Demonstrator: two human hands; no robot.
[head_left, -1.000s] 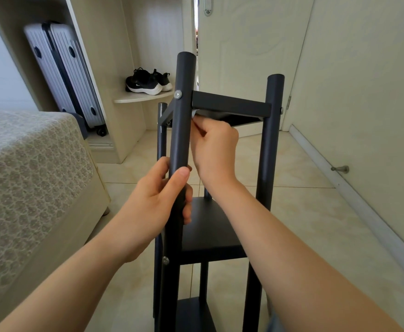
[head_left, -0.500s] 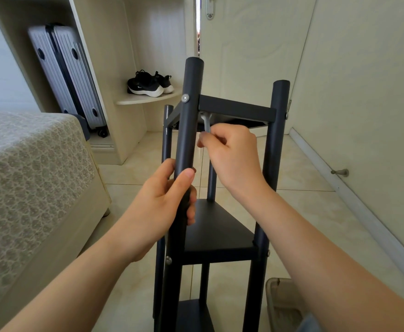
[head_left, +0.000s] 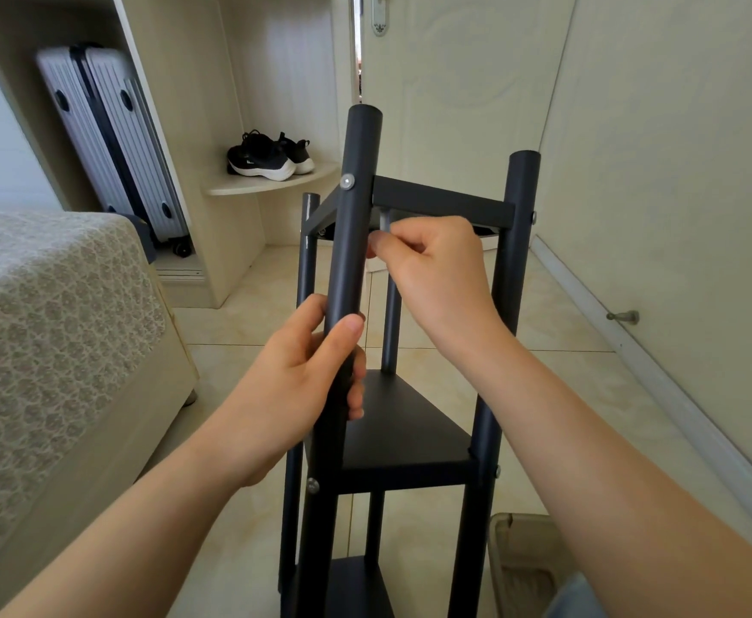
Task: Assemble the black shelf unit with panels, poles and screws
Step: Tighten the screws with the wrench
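Bedroom, pale floor tiles (head_left: 240,332); bed (head_left: 53,314) is sitting on the left, with a grey suitcase (head_left: 111,145) and black shoes (head_left: 262,158) in the wardrobe niche behind and a door (head_left: 454,104) ahead.

Black shelf unit (head_left: 409,477) is standing upright on the tiles right in front of the person, between both arms. Top panel (head_left: 441,200), middle panel (head_left: 405,421) and a lower one are already sitting on the poles.

Left hand (head_left: 302,385) is gripping the near pole (head_left: 356,243) below the top panel, fingers curling round it, thumb lying up the front. Right hand (head_left: 432,265) is pinching what looks like a small silver hex key (head_left: 384,221) between thumb and curled fingers, just under the top panel's near corner and right beside that pole. The panel edge is hiding the tip, so can't tell whether it's seating in a fastener. Screw head (head_left: 347,181) is showing on the pole's outer face at that joint.

Handling, my read:
- Looking like stiff metal tube and panel, light enough that one hand is steadying it.
- Tall and narrow, so probably tipping easily.
- Painted poles are looking smooth, likely slippery. Better gripping a pole close to a panel joint than a panel edge.
- Frame may be racking until every screw is tight.

Writing: nothing is reading legibly. A light mark on the shoe's side is too small to make out, and no labels are showing on unit or suitcase.
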